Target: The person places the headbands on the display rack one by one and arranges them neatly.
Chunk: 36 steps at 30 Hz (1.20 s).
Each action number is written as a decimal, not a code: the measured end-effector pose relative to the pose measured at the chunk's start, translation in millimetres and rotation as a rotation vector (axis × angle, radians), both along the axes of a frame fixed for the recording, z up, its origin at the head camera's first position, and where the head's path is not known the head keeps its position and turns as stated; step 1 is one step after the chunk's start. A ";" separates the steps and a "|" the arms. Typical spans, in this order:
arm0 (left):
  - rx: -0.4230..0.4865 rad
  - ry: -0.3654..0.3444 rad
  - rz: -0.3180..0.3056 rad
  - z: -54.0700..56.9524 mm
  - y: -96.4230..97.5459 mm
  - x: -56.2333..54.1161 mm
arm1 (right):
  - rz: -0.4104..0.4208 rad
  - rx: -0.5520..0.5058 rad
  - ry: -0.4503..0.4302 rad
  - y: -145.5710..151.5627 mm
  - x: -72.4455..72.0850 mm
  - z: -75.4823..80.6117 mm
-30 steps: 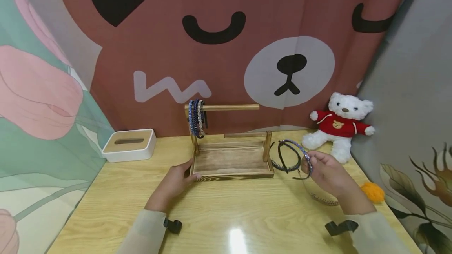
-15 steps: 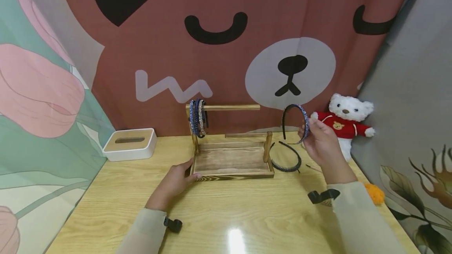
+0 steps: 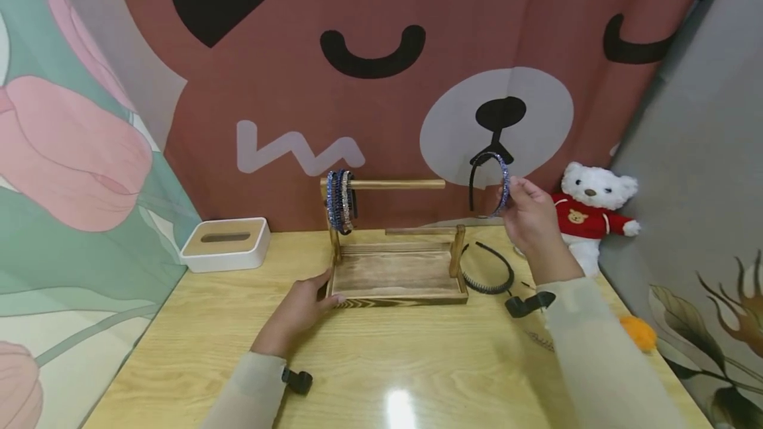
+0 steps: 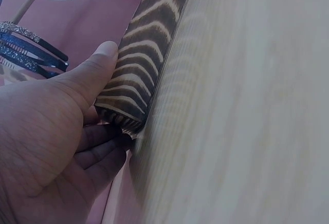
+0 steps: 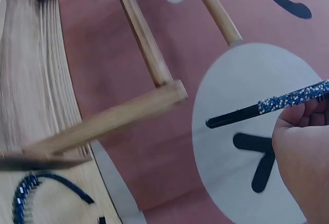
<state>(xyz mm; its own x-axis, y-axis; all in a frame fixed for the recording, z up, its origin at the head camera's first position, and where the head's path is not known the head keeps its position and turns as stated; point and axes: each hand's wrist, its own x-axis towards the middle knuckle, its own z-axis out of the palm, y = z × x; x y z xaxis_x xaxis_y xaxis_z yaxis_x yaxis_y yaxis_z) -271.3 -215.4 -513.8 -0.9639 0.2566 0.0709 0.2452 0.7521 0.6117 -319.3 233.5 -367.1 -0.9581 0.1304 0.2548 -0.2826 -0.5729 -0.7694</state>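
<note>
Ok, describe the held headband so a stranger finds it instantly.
Find the wooden stand. Right of its upper bar, the right hand holds a glittery blue headband. Unlike the headbands hanging on that bar, this one is held in mid-air.

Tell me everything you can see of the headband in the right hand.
The headband is a slim, open arch crusted with sparkling blue and pale specks, like tiny stones or glitter; the end seen in the right wrist view is bare, smooth and black. The right hand pinches its sparkly side, holding it up in the air, arch uppermost, right of the wooden stand in the head view. Nothing else appears to touch it.
</note>
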 end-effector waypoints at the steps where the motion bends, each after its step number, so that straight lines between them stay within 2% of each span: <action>1: -0.006 0.003 -0.001 0.2 0.0 -0.2 | -0.011 0.010 0.000 -4.5 -0.6 0.3; 5: -0.019 0.001 0.011 2.8 -0.9 -0.5 | -0.027 0.005 -0.013 -29.4 -5.8 -0.7; 14: -0.014 -0.031 0.015 1.5 -1.1 -0.3 | -0.088 0.119 -0.115 -108.0 -8.3 -6.3; 21: -0.002 -0.020 0.006 2.1 2.2 1.2 | -0.120 0.309 -0.152 -157.8 -9.0 -9.3; 27: 0.004 -0.032 0.016 1.3 1.8 -0.8 | -0.120 0.414 -0.155 -193.2 -12.9 -9.9; 32: 0.013 -0.059 0.021 1.5 1.7 -1.4 | -0.109 0.453 -0.179 -214.2 -12.2 -13.0; 36: 0.002 -0.049 0.019 0.5 2.1 -1.6 | -0.124 0.481 -0.178 -225.2 -12.5 -17.0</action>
